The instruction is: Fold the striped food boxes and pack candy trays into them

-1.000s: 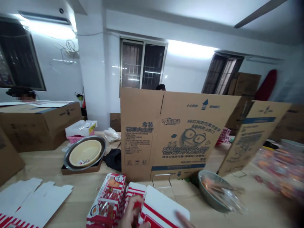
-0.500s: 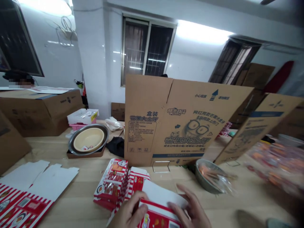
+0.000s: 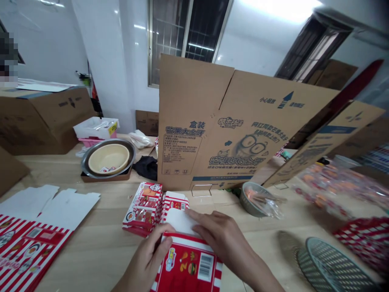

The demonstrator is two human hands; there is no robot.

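Note:
In front of me is a red-and-white striped carton [image 3: 188, 263] with food pictures and a barcode, its white end flap [image 3: 179, 221] standing out at the top. My left hand [image 3: 152, 251] grips the carton's left edge, thumb on the printed face. My right hand [image 3: 217, 235] lies over the flap and the right top edge, index finger stretched along the flap; its grip underneath is partly hidden. Just beyond, a similar striped box [image 3: 174, 200] lies beside a stack of filled boxes with clear windows [image 3: 144, 207].
Flat striped carton blanks [image 3: 33, 243] are piled at left. A large cardboard box [image 3: 209, 134] stands upright behind. A steel basin [image 3: 130, 162] holds a cream bowl [image 3: 109, 156]. Right: a small grey-green basket [image 3: 251, 205] with wrapped items, an openwork green basket [image 3: 319, 259], and bagged orange pieces [image 3: 328, 178].
The view has tilted down and shifted right, bringing the green basket into sight. My right hand has moved left across the flap, and more of the carton's printed face shows.

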